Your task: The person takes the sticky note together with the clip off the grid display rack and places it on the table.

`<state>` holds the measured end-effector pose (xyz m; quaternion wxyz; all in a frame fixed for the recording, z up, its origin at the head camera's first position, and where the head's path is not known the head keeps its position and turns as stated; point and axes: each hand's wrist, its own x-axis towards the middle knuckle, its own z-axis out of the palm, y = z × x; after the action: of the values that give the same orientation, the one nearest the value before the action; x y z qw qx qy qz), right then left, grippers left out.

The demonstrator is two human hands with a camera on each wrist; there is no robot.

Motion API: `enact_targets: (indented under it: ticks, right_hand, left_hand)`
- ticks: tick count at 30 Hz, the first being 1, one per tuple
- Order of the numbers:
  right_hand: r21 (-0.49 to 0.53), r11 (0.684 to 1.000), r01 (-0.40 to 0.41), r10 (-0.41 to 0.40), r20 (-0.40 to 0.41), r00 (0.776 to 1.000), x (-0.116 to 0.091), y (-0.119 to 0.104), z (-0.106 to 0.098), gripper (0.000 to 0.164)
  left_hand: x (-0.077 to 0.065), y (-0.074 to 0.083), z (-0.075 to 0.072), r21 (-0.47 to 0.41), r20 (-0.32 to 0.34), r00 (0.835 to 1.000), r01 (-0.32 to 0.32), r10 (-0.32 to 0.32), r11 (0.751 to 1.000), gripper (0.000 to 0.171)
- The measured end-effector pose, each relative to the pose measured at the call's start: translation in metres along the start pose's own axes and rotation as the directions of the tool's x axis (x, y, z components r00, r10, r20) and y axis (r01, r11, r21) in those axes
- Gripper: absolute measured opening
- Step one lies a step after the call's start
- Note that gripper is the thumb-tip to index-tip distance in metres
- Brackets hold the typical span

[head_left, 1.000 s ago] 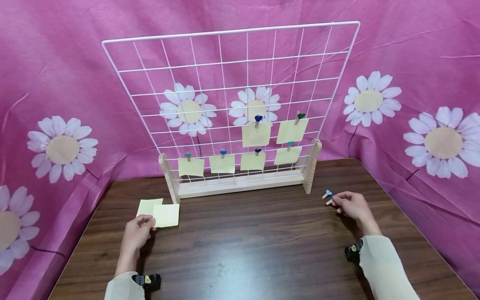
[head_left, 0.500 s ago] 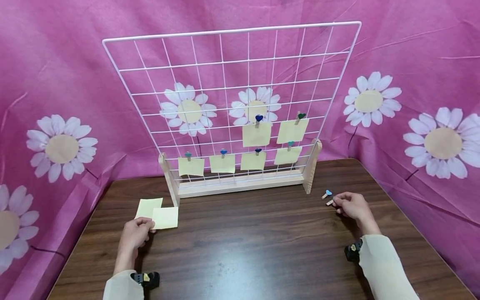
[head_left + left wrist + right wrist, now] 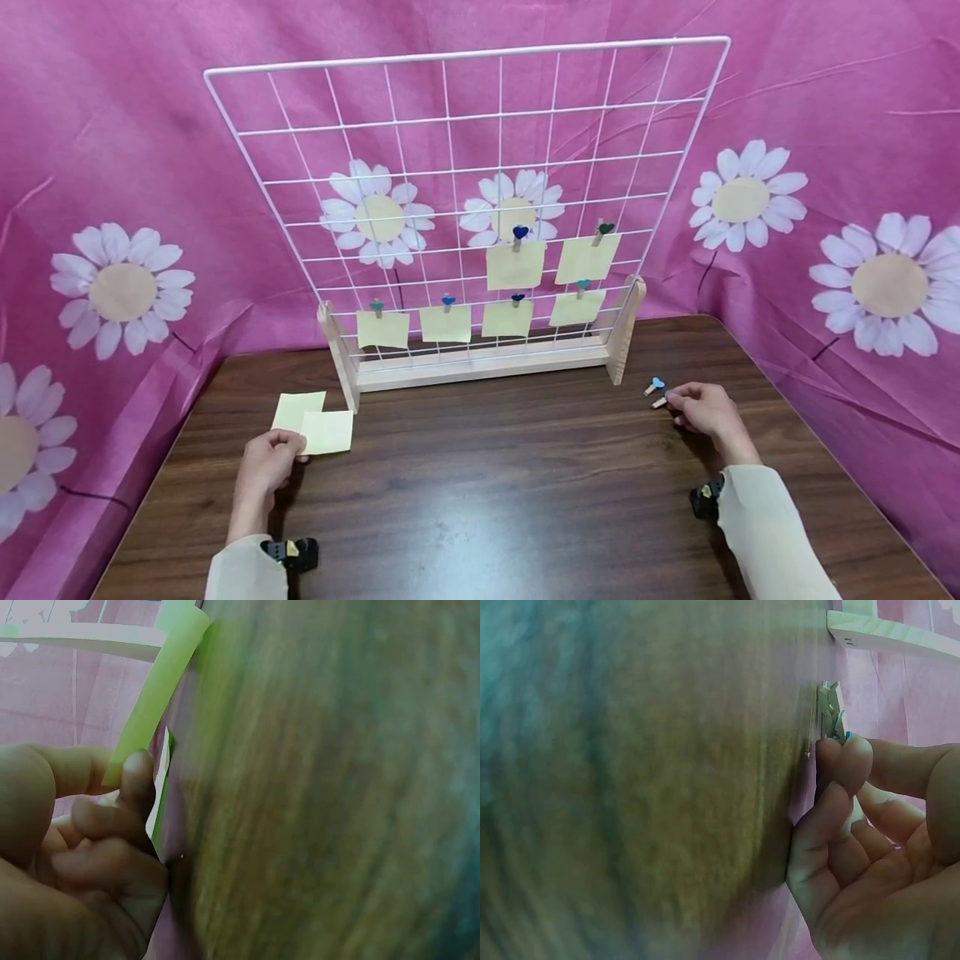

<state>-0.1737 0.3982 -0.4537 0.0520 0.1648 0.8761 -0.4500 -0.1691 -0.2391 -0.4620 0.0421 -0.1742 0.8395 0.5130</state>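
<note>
At the left of the table my left hand (image 3: pixel 264 467) pinches a pale yellow sticky note (image 3: pixel 330 432) by its edge. Another sticky note (image 3: pixel 298 407) lies partly behind it on the table. The left wrist view shows the held sticky note (image 3: pixel 161 694) between thumb and finger, raised off the wood. On the right, my right hand (image 3: pixel 708 412) pinches a small wooden clothespin (image 3: pixel 660 402) with a heart on its end. In the right wrist view the clothespin (image 3: pixel 831 711) points away from the fingertips. A second clothespin with a light blue heart (image 3: pixel 655 384) lies just beyond.
A white wire grid (image 3: pixel 450 117) stands upright in a wooden base (image 3: pixel 480 369) at the back of the table (image 3: pixel 480 500). Several notes (image 3: pixel 515 267) hang on its lower rows under heart clothespins. Behind it is a pink flowered cloth (image 3: pixel 247 200).
The held sticky note has shifted slightly left and tilted with my left hand. My right hand stays in place on the clothespin. The head view has shifted a little.
</note>
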Motion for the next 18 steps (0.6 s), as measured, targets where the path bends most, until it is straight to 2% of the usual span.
enact_targets:
  ticks: [4,7,18]
  right_hand:
    - [-0.021,1.000,0.007,-0.007,0.012,1.000,0.0002,0.0015,-0.0011,0.033]
    - [-0.029,0.999,0.019,-0.018,0.035,0.999,0.0005,0.0010,-0.0022,0.036]
    - [-0.021,1.000,0.022,-0.022,0.022,1.000,0.0002,0.0029,-0.0030,0.035]
  left_hand:
    - [0.0010,0.0022,-0.0002,0.155,-0.019,0.999,-0.046,0.050,0.987,0.023]
    - [0.0027,0.0033,-0.0008,0.227,-0.019,0.998,-0.060,0.066,0.972,0.022]
    - [0.0028,0.0027,-0.0005,0.269,-0.005,0.997,-0.068,0.072,0.961,0.024]
